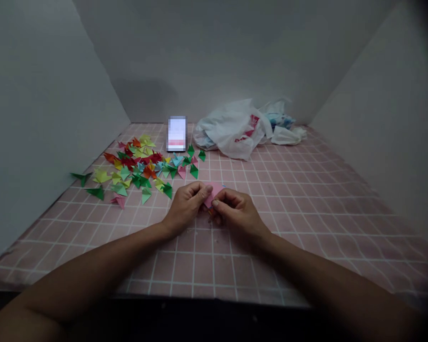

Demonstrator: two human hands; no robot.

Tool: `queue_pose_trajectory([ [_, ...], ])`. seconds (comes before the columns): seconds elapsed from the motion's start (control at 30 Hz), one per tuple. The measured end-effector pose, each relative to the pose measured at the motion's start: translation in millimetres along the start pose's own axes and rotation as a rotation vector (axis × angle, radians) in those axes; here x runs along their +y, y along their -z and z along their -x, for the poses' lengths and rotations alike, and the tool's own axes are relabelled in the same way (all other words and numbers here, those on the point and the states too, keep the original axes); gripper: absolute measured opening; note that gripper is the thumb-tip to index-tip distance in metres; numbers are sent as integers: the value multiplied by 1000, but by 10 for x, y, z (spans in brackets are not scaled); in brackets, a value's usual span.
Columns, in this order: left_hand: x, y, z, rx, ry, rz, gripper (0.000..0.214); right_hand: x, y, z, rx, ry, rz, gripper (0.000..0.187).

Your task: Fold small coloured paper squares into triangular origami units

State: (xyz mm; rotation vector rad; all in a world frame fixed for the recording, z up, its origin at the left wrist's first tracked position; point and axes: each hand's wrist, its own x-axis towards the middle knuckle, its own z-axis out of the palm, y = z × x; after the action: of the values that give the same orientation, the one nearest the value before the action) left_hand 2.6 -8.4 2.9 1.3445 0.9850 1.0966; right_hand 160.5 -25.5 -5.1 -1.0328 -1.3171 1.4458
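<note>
My left hand [187, 202] and my right hand [235, 209] meet at the middle of the pink checked table, both pinching a small pink piece of paper [214, 191] between thumbs and fingers. The paper sticks up a little above my fingertips; its lower part is hidden by my hands. A hint of other coloured paper shows just under my right thumb. To the left and behind lies a spread of several folded paper triangles [139, 166] in green, red, yellow, blue and pink.
A phone [177, 133] with a lit screen stands at the back centre. A crumpled white plastic bag [235, 128] with blue items beside it lies at the back right. Grey walls enclose the pink checked tabletop [306, 199] on three sides.
</note>
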Motion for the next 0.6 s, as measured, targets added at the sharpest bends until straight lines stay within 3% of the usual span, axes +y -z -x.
queue_pose_trajectory([
  [0.07, 6, 4, -8, -40, 34, 33, 34, 13, 17, -23, 28, 14, -44, 19],
  [0.4, -32, 43, -39, -148, 68, 0, 35, -1, 125, -115, -81, 17, -67, 23],
  [0.6, -12, 17, -40, -210, 168, 39, 33, 22, 128, -124, -8, 67, 43, 21],
])
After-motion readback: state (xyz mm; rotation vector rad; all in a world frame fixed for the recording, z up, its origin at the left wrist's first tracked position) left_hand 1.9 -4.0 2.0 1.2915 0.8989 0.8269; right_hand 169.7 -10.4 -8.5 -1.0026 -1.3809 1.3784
